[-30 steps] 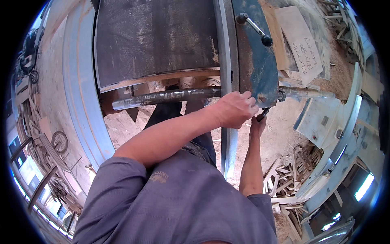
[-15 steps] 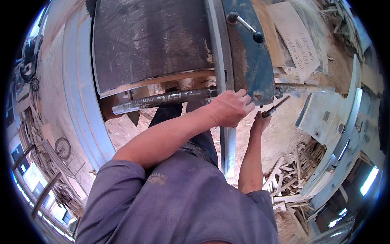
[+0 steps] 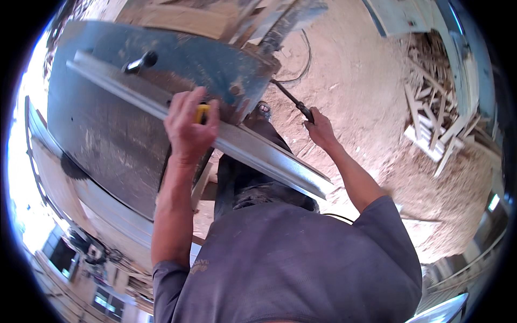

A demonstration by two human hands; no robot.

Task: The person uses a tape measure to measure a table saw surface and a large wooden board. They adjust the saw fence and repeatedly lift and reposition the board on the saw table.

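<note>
gripping a thin dark tool [image 3: 303,111] by its handle, the right hand [image 3: 321,130] is wrapped around it, clear of the rail; tip sits by the blue panel's [image 3: 183,59] corner, contact unclear. left hand [image 3: 189,129] has fingers curled around a small yellow object [image 3: 202,113], above the metal rail [image 3: 264,160]; rail contact can't be told. wood scraps [image 3: 440,110] lie off to the right.

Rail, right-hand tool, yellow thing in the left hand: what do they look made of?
Rail: likely bare metal, silvery grey, glinting toward its near end.
Tool: shaft probably dark metal, being slim and straight; the handle is dark too, material unclear.
Yellow thing: perhaps plastic, from its bright, even colour, but the left hand covers part of it, so finish is unclear.
</note>
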